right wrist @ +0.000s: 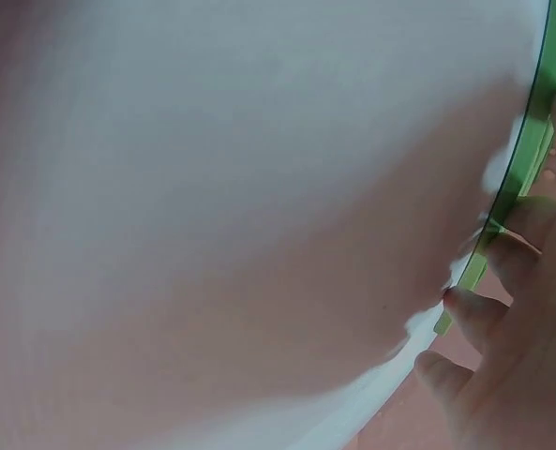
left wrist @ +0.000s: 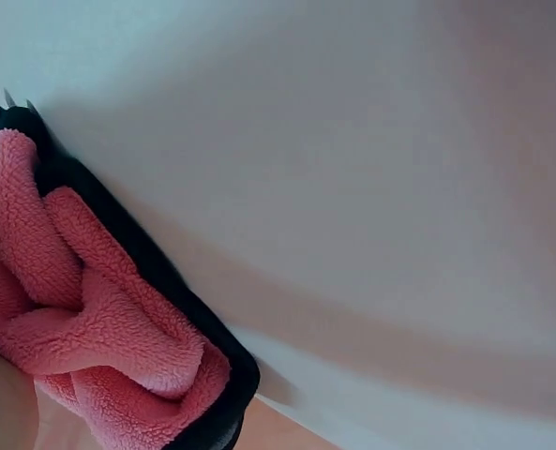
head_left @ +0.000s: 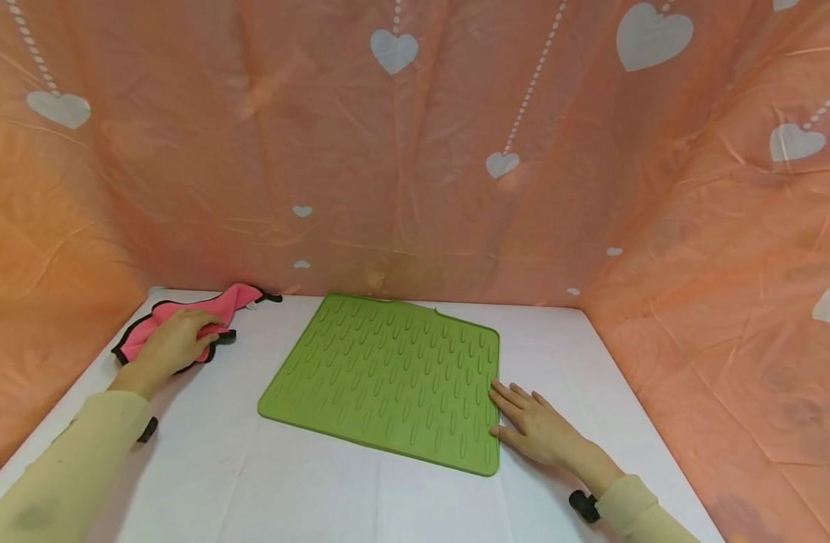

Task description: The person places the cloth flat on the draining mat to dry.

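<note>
- Under the left hand (head_left: pixel 170 343): pink cloth (head_left: pixel 233 302), rumpled and spreading past the fingers on either side. Judging by plush pile and loose folds, likely light, soft, limp and hard to damage.
- Best gripped by a gathered fold beneath the palm, inward from the black edging (left wrist: pixel 156 253); would probably droop around the fingers.
- At the left hand: clamped on the cloth, fingers curled over the bunch, back upward, thumb to the right. Behind it, left arm (head_left: pixel 75 460) stretched forward.
- Well to the right of the left hand, touching the right fingertips: green mat (head_left: pixel 388 381), flat on the white tabletop (head_left: pixel 306 498). Looks thin, rubbery, bendable, probably light; likely grippy thanks to raised ridges.
- Easiest to take by the rim at the right fingertips, thumb underneath.
- At the right hand (head_left: pixel 540 426): fingers apart and nearly straight, palm down, tips on the rim, nothing clamped. Behind it, right arm (head_left: pixel 649 513) angled in from the near right.
</note>
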`<act>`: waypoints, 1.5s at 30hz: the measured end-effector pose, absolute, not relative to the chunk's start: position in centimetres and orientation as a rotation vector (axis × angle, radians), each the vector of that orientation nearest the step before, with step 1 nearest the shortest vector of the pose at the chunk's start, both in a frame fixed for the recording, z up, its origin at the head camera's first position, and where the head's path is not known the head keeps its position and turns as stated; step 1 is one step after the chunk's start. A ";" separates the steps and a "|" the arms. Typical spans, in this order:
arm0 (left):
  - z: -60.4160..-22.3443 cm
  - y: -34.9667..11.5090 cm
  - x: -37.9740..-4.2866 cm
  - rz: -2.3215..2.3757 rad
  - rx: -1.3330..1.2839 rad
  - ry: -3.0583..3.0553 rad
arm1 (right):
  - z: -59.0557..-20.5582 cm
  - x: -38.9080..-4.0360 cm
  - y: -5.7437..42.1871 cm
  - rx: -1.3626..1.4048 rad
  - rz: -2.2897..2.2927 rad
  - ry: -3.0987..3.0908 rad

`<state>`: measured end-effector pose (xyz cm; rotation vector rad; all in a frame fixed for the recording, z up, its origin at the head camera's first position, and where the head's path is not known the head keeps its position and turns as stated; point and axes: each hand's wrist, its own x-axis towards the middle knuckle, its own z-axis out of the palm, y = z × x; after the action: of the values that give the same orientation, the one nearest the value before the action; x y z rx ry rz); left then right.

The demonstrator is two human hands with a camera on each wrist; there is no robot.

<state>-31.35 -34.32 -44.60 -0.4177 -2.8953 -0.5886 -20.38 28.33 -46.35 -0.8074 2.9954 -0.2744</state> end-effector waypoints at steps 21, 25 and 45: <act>-42.6 -32.7 -30.3 -0.697 -0.429 -2.448 | -46.5 -20.5 28.1 -0.863 -0.273 2.986; -41.8 -31.4 -30.4 -0.692 -0.499 -2.335 | -46.5 -20.6 28.0 -0.879 -0.276 2.978; -37.0 -22.8 -30.5 -0.764 -0.805 -2.118 | -46.8 -20.6 28.0 -0.965 -0.221 2.930</act>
<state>-30.53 -22.80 -37.01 -0.8049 -2.1183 -0.7639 -20.64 27.99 -46.82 -0.9651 2.9295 -0.2208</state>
